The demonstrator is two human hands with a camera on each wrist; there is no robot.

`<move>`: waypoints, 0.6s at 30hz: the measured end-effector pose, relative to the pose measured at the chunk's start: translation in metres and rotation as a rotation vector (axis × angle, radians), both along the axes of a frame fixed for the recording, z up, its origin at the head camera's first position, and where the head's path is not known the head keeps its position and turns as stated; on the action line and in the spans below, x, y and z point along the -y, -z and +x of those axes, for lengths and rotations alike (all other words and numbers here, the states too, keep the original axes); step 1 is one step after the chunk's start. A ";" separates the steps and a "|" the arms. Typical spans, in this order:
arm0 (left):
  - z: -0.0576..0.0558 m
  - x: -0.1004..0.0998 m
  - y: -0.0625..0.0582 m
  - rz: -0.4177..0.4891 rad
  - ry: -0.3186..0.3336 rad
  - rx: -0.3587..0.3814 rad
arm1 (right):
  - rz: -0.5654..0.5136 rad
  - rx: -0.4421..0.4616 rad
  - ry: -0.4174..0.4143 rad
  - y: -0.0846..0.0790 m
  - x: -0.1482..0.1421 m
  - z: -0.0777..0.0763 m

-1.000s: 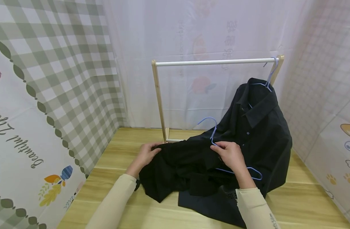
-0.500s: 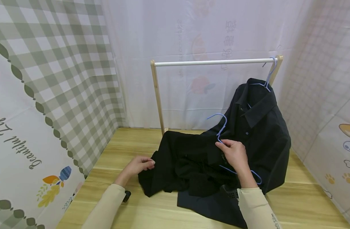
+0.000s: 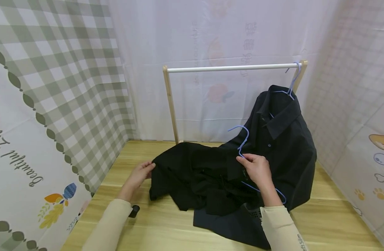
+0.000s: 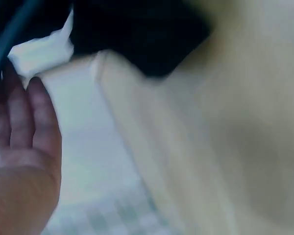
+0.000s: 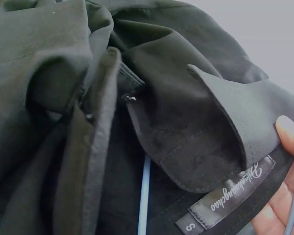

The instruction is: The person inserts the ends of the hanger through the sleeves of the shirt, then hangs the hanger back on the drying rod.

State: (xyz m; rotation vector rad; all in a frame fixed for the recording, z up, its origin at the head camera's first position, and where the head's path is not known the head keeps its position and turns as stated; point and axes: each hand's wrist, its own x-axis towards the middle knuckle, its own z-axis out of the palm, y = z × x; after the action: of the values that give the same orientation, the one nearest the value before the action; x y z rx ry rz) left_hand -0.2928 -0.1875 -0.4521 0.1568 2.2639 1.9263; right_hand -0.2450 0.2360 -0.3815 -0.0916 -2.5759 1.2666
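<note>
A black shirt (image 3: 195,170) lies bunched across the table, its collar toward the right. My left hand (image 3: 141,174) pinches its left edge between thumb and fingers, drawing the cloth out. In the blurred left wrist view the fingers of the left hand (image 4: 29,132) reach up beside dark cloth. My right hand (image 3: 258,170) pinches the collar together with a blue wire hanger (image 3: 247,134), whose hook points up. The hanger's lower bar (image 3: 280,194) shows past that hand. In the right wrist view, a label (image 5: 235,193) sits inside the collar, and the hanger wire (image 5: 144,200) enters the shirt.
A clothes rack with a white rail (image 3: 232,68) and wooden posts stands behind. Another black shirt (image 3: 289,150) hangs at its right end on a blue hanger (image 3: 294,82). A small black object (image 3: 134,211) shows beside the left sleeve. Curtains enclose the wooden table (image 3: 160,230).
My left hand let go of the cloth's upper edge, moved down and left, and now pinches its left edge, stretching it leftward. My right hand shifted slightly right, hanger still held.
</note>
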 end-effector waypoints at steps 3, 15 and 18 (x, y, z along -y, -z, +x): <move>-0.009 0.025 -0.028 0.041 -0.146 0.015 | 0.004 0.002 -0.003 -0.001 -0.002 0.000; -0.018 0.079 -0.081 -0.482 -0.053 -0.175 | -0.012 -0.022 0.055 -0.002 -0.006 0.000; -0.018 0.084 -0.059 -0.593 0.012 -0.156 | -0.012 -0.011 0.056 0.000 -0.007 0.000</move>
State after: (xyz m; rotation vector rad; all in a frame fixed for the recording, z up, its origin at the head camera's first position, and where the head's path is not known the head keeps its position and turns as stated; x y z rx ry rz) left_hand -0.3112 -0.2716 -0.3933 0.2450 2.8103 1.1931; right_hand -0.2447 0.2429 -0.3811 -0.1572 -2.5381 1.2597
